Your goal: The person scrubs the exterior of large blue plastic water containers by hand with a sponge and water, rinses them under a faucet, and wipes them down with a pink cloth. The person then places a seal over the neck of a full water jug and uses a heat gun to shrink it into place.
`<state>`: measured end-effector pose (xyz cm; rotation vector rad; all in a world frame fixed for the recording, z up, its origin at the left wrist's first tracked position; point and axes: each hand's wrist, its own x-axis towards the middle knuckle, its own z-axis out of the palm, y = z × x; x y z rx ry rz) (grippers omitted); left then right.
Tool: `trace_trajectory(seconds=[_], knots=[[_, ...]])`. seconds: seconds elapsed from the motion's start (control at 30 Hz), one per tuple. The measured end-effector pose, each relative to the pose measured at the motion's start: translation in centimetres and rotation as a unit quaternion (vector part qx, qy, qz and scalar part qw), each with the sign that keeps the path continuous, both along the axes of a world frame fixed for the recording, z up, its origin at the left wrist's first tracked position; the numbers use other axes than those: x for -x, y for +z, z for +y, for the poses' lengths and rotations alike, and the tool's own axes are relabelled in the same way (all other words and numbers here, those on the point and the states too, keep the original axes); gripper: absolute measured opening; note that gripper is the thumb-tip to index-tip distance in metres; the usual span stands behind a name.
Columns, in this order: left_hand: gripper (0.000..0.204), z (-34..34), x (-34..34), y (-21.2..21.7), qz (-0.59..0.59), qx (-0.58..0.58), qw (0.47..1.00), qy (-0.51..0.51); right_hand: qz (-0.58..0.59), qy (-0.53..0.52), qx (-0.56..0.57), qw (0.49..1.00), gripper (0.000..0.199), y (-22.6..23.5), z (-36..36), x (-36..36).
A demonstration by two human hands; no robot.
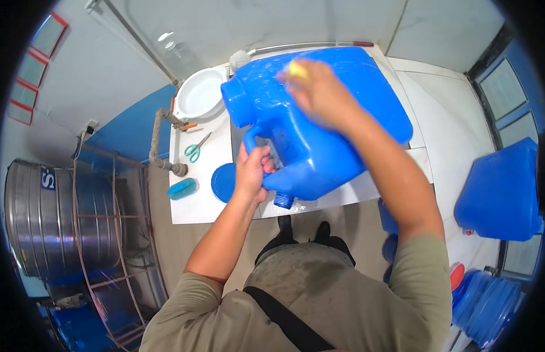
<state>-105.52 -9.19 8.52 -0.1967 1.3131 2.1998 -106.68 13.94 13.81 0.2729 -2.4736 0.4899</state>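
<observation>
A large blue plastic jerrycan lies on its side over the white counter, wet and soapy near its neck. My left hand is wrapped round its handle. On the can's upper side is my right hand, slightly blurred, its fingers closed on a yellow sponge. The can's wide open neck faces left, and a small threaded spout sticks out toward me. A round blue lid lies on the counter beside my left hand.
A white basin, green-handled scissors and a teal brush occupy the counter's left part. Behind the can lie a long-handled brush and its rod. Another blue jerrycan stands right; a steel tank is left.
</observation>
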Motion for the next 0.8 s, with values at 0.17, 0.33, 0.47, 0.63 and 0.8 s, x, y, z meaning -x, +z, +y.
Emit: trace_trajectory(seconds=[0.17,0.33,0.47,0.63,0.8], knots=[[0.031,-2.4,2.1,-0.2,-0.007,0.003,1.000,-0.028,-0.045,-0.172,0.183,0.967,0.033,-4.4,8.6,-7.2],[0.020,-1.3,3.4,0.4,-0.023,-0.003,0.999,-0.027,-0.025,-0.170,0.180,0.968,0.029,-3.8,5.9,-1.1],[0.033,-2.7,5.7,-1.2,-0.011,-0.004,0.999,-0.035,0.027,-0.052,0.121,0.991,0.027,-1.4,-6.0,-5.5],[0.024,-1.7,4.6,-1.0,-0.006,-0.015,0.999,-0.049,0.093,-0.379,0.087,0.917,0.029,-10.6,5.0,-14.2],[0.009,-1.1,4.7,-2.0,-0.048,-0.022,0.999,-0.010,0.134,-0.221,0.136,0.956,0.032,-11.6,-6.3,-11.7]])
